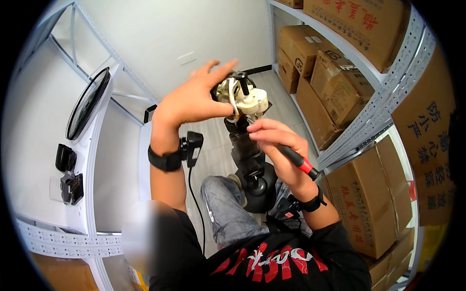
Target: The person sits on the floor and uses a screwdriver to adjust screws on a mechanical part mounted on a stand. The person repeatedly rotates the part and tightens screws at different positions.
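Observation:
In front of me stands a pedestal fan with its motor head uncovered. Cream plastic housing, pale wires and a black upright knob show on the fan motor (252,101). My left hand (187,102) curves along the motor's left side, fingers spread and partly blurred; its thumb lies against the wires. Gripped in my right hand (281,140) is a black and red screwdriver (301,164), its tip end toward the motor's lower side and hidden by my fingers. Below the motor, the dark fan column (247,148) runs down to a round black base (262,196) between my legs.
A round black fan grille (87,104) leans on the left white shelf, near a black plastic cover (65,157) and a dark part with clear plastic (73,188). Cardboard boxes (340,87) fill the right metal shelving. A black cable (195,199) hangs from my left wrist device.

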Action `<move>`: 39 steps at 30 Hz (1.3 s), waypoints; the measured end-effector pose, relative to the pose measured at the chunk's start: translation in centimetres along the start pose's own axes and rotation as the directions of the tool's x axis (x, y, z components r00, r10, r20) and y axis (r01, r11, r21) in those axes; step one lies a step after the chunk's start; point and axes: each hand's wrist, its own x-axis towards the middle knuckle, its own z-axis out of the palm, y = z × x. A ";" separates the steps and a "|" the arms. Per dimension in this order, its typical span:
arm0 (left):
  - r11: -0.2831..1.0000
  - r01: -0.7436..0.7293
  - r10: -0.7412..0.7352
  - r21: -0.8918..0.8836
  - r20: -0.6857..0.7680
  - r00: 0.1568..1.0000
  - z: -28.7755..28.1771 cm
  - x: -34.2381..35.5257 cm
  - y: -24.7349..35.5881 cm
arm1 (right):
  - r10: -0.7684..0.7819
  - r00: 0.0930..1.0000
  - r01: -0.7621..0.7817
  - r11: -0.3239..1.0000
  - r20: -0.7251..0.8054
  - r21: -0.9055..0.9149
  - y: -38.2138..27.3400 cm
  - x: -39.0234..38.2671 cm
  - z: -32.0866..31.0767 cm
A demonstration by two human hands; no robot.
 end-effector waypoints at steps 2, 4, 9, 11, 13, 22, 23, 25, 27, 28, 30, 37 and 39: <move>0.998 0.036 -0.025 0.056 -0.185 0.982 0.2 -1.8 1.5 | 0.012 1.000 -0.013 0.999 0.009 0.042 0.2 0.3 0.0; 0.987 0.127 -0.149 -0.096 -0.269 0.952 1.9 -3.2 2.1 | 0.039 0.999 -0.043 0.990 0.032 0.135 0.3 0.5 -0.1; 0.891 -0.057 -0.188 -0.450 -0.481 0.857 7.6 -4.1 0.4 | -0.059 0.996 0.063 0.997 0.062 -0.054 0.0 0.9 0.6; 0.893 -0.091 -0.156 -0.441 -0.492 0.857 7.9 -4.3 0.3 | -0.138 0.984 0.157 0.971 0.112 -0.179 0.0 1.0 0.8; 0.894 -0.129 -0.121 -0.429 -0.509 0.852 8.6 -4.0 -0.5 | -0.223 0.959 0.261 0.933 0.173 -0.249 0.3 1.2 0.8; 0.754 -0.332 -0.084 -0.567 -0.585 0.807 12.0 -3.3 -1.8 | -0.205 0.912 0.307 0.916 0.355 -0.259 0.2 2.8 -1.0; 0.776 -0.329 -0.085 -0.538 -0.607 0.790 12.2 -3.3 -1.9 | -0.235 0.903 0.357 0.877 0.359 -0.322 0.0 2.9 -0.7; 0.817 -0.319 -0.083 -0.480 -0.645 0.760 12.6 -3.1 -1.8 | -0.297 0.880 0.447 0.779 0.370 -0.439 -0.5 2.7 0.1; 0.858 -0.345 -0.038 -0.381 -0.717 0.696 13.2 -2.8 -1.4 | -0.350 0.834 0.545 0.645 0.427 -0.535 -0.5 2.2 0.8; 0.860 -0.349 -0.036 -0.371 -0.728 0.685 13.3 -2.7 -1.3 | -0.358 0.865 0.500 0.675 0.352 -0.543 -0.1 1.5 1.2; 0.865 -0.362 -0.026 -0.348 -0.751 0.660 13.5 -2.3 -1.0 | -0.338 0.907 0.420 0.657 0.253 -0.627 -0.2 0.6 1.0; 0.872 -0.410 0.010 -0.267 -0.828 0.560 14.4 -1.9 -0.5 | -0.143 0.959 0.261 0.789 0.246 -0.557 -1.9 1.2 -0.6; 0.841 -0.442 -0.001 -0.312 -0.818 0.575 14.3 -2.1 -0.4 | -0.099 0.964 0.227 0.790 0.247 -0.570 -2.7 1.7 -1.3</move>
